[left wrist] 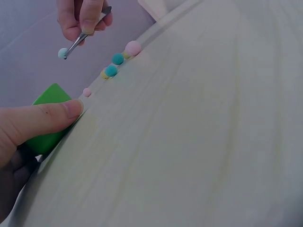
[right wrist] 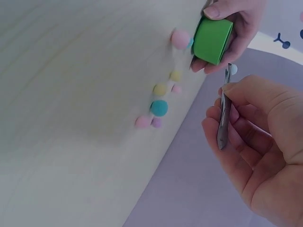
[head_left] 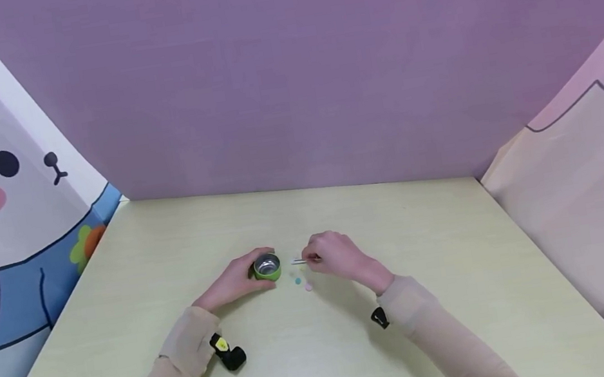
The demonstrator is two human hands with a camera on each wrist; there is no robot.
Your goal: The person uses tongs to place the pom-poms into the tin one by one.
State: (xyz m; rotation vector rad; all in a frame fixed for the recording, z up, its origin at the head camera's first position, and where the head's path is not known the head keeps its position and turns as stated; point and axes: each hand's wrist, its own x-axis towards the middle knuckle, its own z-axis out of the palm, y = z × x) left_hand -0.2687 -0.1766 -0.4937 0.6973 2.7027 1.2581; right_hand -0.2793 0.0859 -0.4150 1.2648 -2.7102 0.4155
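Note:
My left hand (head_left: 236,281) grips a small round green cup (head_left: 270,277) with a shiny metal inside, thumb and fingers on opposite sides. It stands upright on the table. In my right hand (head_left: 336,253) I pinch metal tweezers (right wrist: 223,124), and their tips hold a pale mint ball (left wrist: 62,53) above the table, just right of the cup. Between the hands lie several small loose balls: a teal one (right wrist: 159,108), a larger pink one (right wrist: 180,39), a yellow one (right wrist: 160,89) and a purple one (right wrist: 156,122) among them. The cup's contents are not clearly visible.
The pale wooden table (head_left: 316,362) extends around both hands. A purple panel (head_left: 292,85) rises behind its far edge. Printed cloths with cartoon drawings hang on the left (head_left: 21,230) and right (head_left: 591,204). Black wrist cameras sit near both sleeves.

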